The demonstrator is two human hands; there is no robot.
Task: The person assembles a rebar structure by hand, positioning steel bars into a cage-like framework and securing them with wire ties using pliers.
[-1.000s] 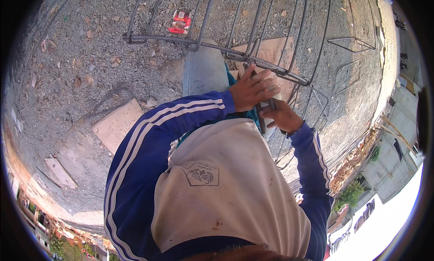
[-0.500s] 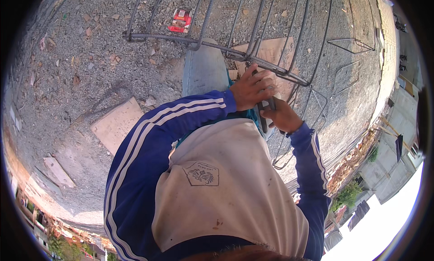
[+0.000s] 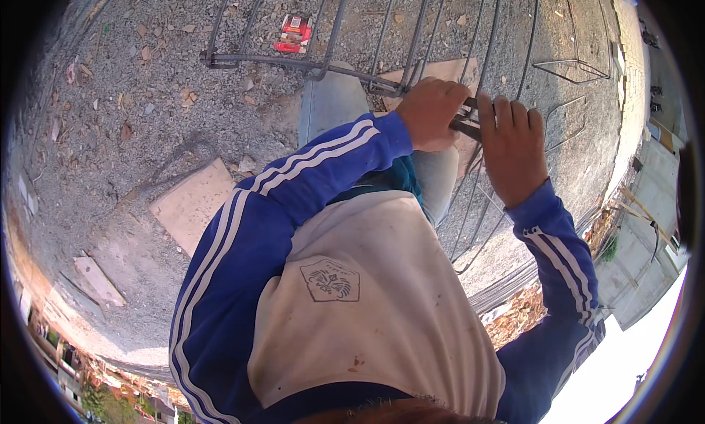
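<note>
My left hand [image 3: 435, 114] is closed in a fist round one end of a dark metal tool with two parallel bars, which looks like pincers [image 3: 468, 128]. My right hand [image 3: 514, 148] is on its other end, with its back up and fingers bent over the bars. Just beyond both hands lies a rebar cage [image 3: 360, 76], its long bar crossed by several bent stirrups. Fingers and palms hide the tool's ends. Whether the tool touches the rebar I cannot tell.
Gravel ground [image 3: 169, 78] surrounds me. A crushed red box [image 3: 296, 33] lies beyond the cage's bar. Flat boards [image 3: 192, 203] are at the left, and another board [image 3: 455, 71] lies under the cage. Loose bent stirrups [image 3: 580, 82] are at the right.
Both hands have moved right, with the tool between them turned from upright to crosswise. My left hand has closed into a fist, and my right hand has swung outward and up.
</note>
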